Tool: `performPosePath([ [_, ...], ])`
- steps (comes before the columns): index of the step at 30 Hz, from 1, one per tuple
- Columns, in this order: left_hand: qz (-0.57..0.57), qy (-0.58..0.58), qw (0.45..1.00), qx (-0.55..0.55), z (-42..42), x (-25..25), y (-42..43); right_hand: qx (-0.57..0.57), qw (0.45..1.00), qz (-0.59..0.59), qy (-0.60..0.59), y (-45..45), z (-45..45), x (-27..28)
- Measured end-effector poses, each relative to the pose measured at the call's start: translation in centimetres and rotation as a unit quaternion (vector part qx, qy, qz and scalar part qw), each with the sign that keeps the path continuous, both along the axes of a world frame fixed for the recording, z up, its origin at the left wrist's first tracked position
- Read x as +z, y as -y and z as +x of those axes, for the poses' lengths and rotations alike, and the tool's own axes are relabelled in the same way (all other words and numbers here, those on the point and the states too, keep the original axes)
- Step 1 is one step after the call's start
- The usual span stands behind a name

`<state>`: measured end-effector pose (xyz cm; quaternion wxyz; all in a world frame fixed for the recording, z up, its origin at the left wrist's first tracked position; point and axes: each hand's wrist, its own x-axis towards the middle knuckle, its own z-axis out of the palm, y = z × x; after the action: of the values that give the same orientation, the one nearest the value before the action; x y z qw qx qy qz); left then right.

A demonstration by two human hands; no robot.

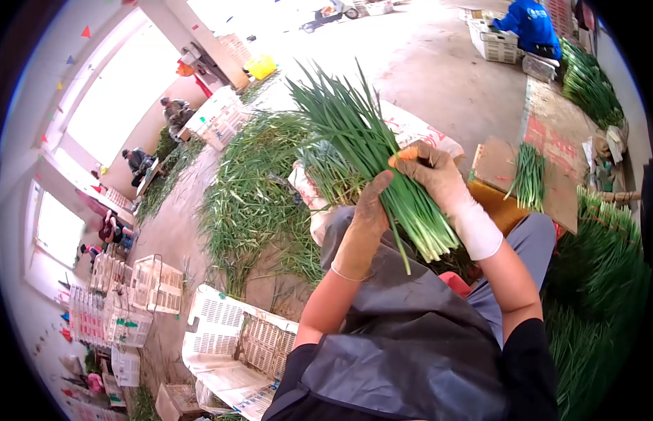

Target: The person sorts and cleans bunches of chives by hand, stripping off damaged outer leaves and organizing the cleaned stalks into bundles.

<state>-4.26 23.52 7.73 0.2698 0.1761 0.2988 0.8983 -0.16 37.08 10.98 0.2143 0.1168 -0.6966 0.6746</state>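
A thick bunch of garlic chives point(351, 137) lies slantwise over my lap, leaf tips up and left, pale stem ends down and right. My left hand point(372, 207), in a soiled glove, is closed around the bunch's near side. Over its far side, my gloved right hand point(435, 175) has its fingers pressed together against the stems. Something orange shows at the right fingertips; I cannot make out whether it is a band or the glove. One loose stalk hangs below the bunch. Right of my hands, another chive bunch point(529, 175) rests on a cardboard sheet point(495, 165).
A large heap of loose greens point(249, 182) covers the floor ahead left. White plastic crates point(156, 284) stand at the left, with a paper-lined crate point(214, 337) beside me. More chives point(600, 281) lie at my right. A person in blue point(533, 28) sits at the far right.
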Motion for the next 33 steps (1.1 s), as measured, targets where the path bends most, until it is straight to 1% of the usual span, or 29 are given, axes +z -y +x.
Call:
performPosePath([
  [2,-0.014,0.014,1.0,-0.012,-0.8,-0.8,0.3,0.103,0.972,-0.175,0.116,0.0,0.7,1.3],
  [3,0.002,0.043,0.999,-0.029,-1.3,-1.3,0.2,0.105,0.969,-0.185,0.124,-0.1,0.8,1.3],
  [4,0.022,0.069,0.996,-0.044,-1.7,-1.8,0.3,0.104,0.975,-0.155,0.121,-0.8,0.4,1.2],
  [5,0.009,0.059,0.998,-0.013,-2.1,-1.7,0.6,0.16,0.956,-0.228,0.093,-1.4,0.5,1.4],
  [6,0.013,0.065,0.998,-0.016,-2.8,-1.6,0.7,0.214,0.928,-0.298,0.063,-2.1,0.4,1.7],
  [7,0.049,0.056,0.997,0.008,-3.6,-1.5,0.6,0.141,0.96,-0.24,0.006,-3.0,0.2,1.5],
  [8,0.083,0.049,0.995,0.034,-4.1,-1.3,0.6,0.182,0.94,-0.289,0.008,-4.0,1.1,2.6],
  [9,0.045,0.056,0.996,0.051,-4.7,-0.6,1.1,0.124,0.948,-0.293,-0.006,-4.5,1.3,3.5],
  [10,0.045,0.068,0.995,0.053,-6.1,-1.0,1.6,0.067,0.953,-0.294,-0.021,-4.7,1.1,3.7],
  [11,0.038,0.088,0.994,0.049,-7.5,-1.7,2.0,0.064,0.953,-0.296,-0.009,-5.6,1.0,3.1],
  [12,0.03,0.104,0.993,0.043,-8.1,-1.3,2.2,0.13,0.935,-0.325,-0.046,-7.2,1.1,2.2],
  [13,0.028,0.088,0.995,0.046,-8.3,-0.9,2.5,0.198,0.912,-0.35,-0.088,-9.1,0.9,1.7],
  [14,0.03,0.089,0.994,0.048,-9.1,-0.3,2.7,0.199,0.912,-0.348,-0.086,-10.5,0.8,1.1],
  [16,-0.097,0.067,0.982,0.144,-10.1,-0.1,3.5,0.131,0.921,-0.355,-0.093,-12.4,1.4,-0.7],
  [17,-0.075,0.052,0.986,0.142,-11.0,-0.3,3.6,0.134,0.921,-0.356,-0.087,-12.7,1.1,-2.4],
  [19,-0.102,0.057,0.978,0.172,-11.7,-0.2,3.7,0.08,0.921,-0.381,0.017,-12.2,0.1,-7.5],
  [20,-0.127,0.055,0.971,0.197,-12.2,0.0,3.5,-0.098,0.906,-0.394,0.122,-10.8,-0.6,-9.2],
  [21,-0.126,0.055,0.971,0.197,-13.0,0.2,3.5,0.027,0.899,-0.427,0.093,-11.6,-1.3,-11.3],
  [22,-0.16,0.052,0.961,0.219,-13.5,0.2,3.9,0.148,0.876,-0.455,0.069,-12.8,-1.3,-13.4],
  [23,-0.195,0.051,0.949,0.241,-13.9,0.0,4.5,0.146,0.874,-0.457,0.077,-13.7,-1.2,-15.1],
  [25,-0.171,0.05,0.949,0.26,-15.4,-0.3,5.6,0.055,0.921,-0.35,0.162,-15.1,-1.4,-17.4],
  [26,-0.144,0.041,0.949,0.278,-15.8,-0.4,5.9,0.012,0.927,-0.175,0.33,-14.8,-1.9,-17.5],
  [27,-0.127,0.088,0.953,0.262,-15.4,0.3,5.9,0.008,0.92,0.129,0.371,-14.9,-2.3,-19.8],
  [28,-0.134,0.097,0.952,0.258,-15.3,-0.3,5.9,0.01,0.825,0.419,0.379,-15.0,-2.4,-22.1],
  [29,-0.154,0.095,0.948,0.263,-15.6,-0.8,5.7,-0.088,0.839,0.434,0.317,-14.0,-3.1,-20.9],
  [30,-0.172,0.092,0.943,0.27,-15.9,-1.2,5.3,-0.186,0.839,0.446,0.249,-12.0,-4.2,-17.9],
  [31,-0.169,0.093,0.946,0.261,-15.2,-1.2,4.5,-0.121,0.899,0.316,0.277,-10.2,-4.6,-13.1],
  [32,-0.174,0.098,0.946,0.254,-14.7,-1.8,3.3,-0.058,0.936,0.174,0.299,-8.3,-4.8,-8.9],
  [33,-0.187,0.097,0.943,0.257,-14.3,-2.3,1.9,-0.024,0.949,0.202,0.243,-6.9,-5.2,-7.4],
])
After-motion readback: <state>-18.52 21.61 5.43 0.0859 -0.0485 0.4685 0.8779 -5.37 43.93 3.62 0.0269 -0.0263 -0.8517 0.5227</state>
